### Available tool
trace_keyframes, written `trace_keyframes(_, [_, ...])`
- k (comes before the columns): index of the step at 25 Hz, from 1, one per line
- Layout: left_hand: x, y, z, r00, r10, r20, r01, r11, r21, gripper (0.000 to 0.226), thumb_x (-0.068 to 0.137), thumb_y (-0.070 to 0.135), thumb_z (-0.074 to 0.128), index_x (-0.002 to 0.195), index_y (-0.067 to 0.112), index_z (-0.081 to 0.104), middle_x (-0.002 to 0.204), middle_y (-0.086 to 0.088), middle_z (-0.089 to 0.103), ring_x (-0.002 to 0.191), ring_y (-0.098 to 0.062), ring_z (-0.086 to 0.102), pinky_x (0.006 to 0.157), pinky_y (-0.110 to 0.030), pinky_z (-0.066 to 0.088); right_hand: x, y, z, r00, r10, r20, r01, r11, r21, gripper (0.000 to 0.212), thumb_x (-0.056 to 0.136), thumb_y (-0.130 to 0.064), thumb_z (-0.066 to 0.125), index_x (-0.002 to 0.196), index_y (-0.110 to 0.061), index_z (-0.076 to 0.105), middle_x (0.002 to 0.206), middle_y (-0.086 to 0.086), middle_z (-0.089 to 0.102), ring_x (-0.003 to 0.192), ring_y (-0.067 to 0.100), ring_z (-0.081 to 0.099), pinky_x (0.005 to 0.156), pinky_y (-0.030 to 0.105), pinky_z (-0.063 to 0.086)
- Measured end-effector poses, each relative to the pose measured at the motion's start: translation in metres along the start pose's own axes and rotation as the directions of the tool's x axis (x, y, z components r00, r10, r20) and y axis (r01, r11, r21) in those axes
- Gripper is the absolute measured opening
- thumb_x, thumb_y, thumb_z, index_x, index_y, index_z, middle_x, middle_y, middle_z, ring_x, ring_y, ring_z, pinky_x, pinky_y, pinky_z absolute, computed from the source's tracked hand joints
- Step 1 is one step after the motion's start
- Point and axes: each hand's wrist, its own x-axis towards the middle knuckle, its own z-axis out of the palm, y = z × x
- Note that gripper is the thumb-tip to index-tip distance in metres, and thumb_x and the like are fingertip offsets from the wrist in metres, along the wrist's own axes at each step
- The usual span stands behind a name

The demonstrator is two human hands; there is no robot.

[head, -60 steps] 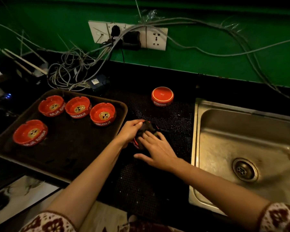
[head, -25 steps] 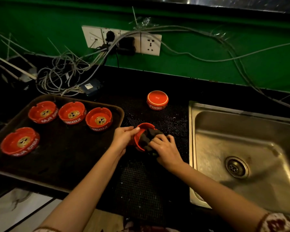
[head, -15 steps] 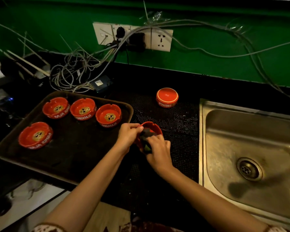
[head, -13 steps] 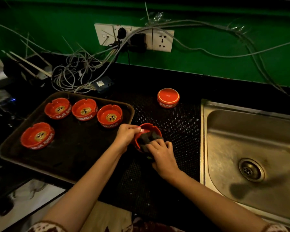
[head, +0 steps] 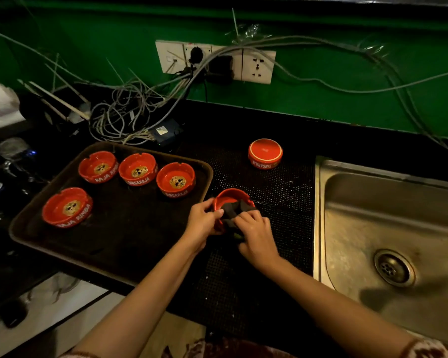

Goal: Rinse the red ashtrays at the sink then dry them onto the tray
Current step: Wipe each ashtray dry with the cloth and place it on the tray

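My left hand (head: 203,222) grips the near-left rim of a red ashtray (head: 230,196), tilted up on the black mat just right of the tray. My right hand (head: 256,233) presses a dark cloth (head: 234,209) into the ashtray's bowl with curled fingers. Several red ashtrays stand upright on the dark tray (head: 119,249): three in a back row (head: 139,169) and one at the front left (head: 67,208). One more red ashtray (head: 265,153) lies upside down on the mat farther back.
The steel sink (head: 388,228) with its drain (head: 393,268) lies to the right. A tangle of cables (head: 124,120) and a wall socket strip (head: 215,62) sit behind the tray. The counter's front edge runs below my forearms.
The ashtray came up from under my hands and now stands tilted. My right hand has shifted the cloth around inside its bowl while my left hand kept hold of the rim.
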Motion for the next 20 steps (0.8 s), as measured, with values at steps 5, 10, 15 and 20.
trace_keyframes(5, [0.012, 0.013, 0.003, 0.998, 0.067, -0.022, -0.058, 0.955, 0.292, 0.023, 0.067, 0.028, 0.074, 0.085, 0.014, 0.071, 0.087, -0.014, 0.073, 0.081, -0.03, 0.07, 0.079, -0.053, 0.056, 0.005, 0.043, -0.017, 0.979, -0.201, 0.013, 0.188, 0.888, -0.419, 0.024, 0.084, -0.027, 0.045, 0.099, -0.019, 0.063, 0.105, 0.0, 0.061, 0.107, 0.025, 0.053, 0.079, 0.04, 0.046])
trace_keyframes(10, [-0.002, 0.038, 0.016, 0.963, 0.265, -0.055, -0.177, 0.77, 0.613, 0.024, 0.076, 0.028, 0.073, 0.087, 0.008, 0.068, 0.086, -0.008, 0.07, 0.08, -0.021, 0.067, 0.078, -0.039, 0.057, -0.009, 0.025, -0.028, 0.999, 0.038, -0.01, -0.039, 0.921, -0.387, 0.04, 0.06, -0.027, 0.073, 0.098, -0.016, 0.066, 0.104, 0.003, 0.061, 0.095, 0.026, 0.056, 0.066, 0.035, 0.05])
trace_keyframes(15, [-0.007, 0.047, -0.031, 0.983, 0.171, -0.069, -0.123, 0.888, 0.443, 0.013, 0.081, 0.018, 0.072, 0.076, 0.018, 0.06, 0.079, -0.01, 0.068, 0.067, -0.026, 0.068, 0.068, -0.044, 0.059, -0.025, 0.015, -0.031, 0.957, 0.232, 0.175, -0.169, 0.935, -0.312, 0.045, 0.077, -0.038, 0.062, 0.116, -0.018, 0.053, 0.123, 0.002, 0.045, 0.119, 0.026, 0.038, 0.097, 0.046, 0.031])
trace_keyframes(20, [-0.028, 0.043, -0.07, 0.999, 0.033, -0.014, -0.03, 0.99, 0.14, 0.017, 0.085, 0.009, 0.066, 0.098, -0.002, 0.064, 0.069, -0.008, 0.067, 0.049, -0.008, 0.06, 0.054, -0.029, 0.057, 0.025, -0.011, -0.059, 0.878, 0.398, 0.267, -0.433, 0.897, 0.087, 0.063, 0.079, -0.051, 0.062, 0.132, -0.021, 0.048, 0.136, 0.0, 0.045, 0.131, 0.024, 0.029, 0.107, 0.048, 0.019])
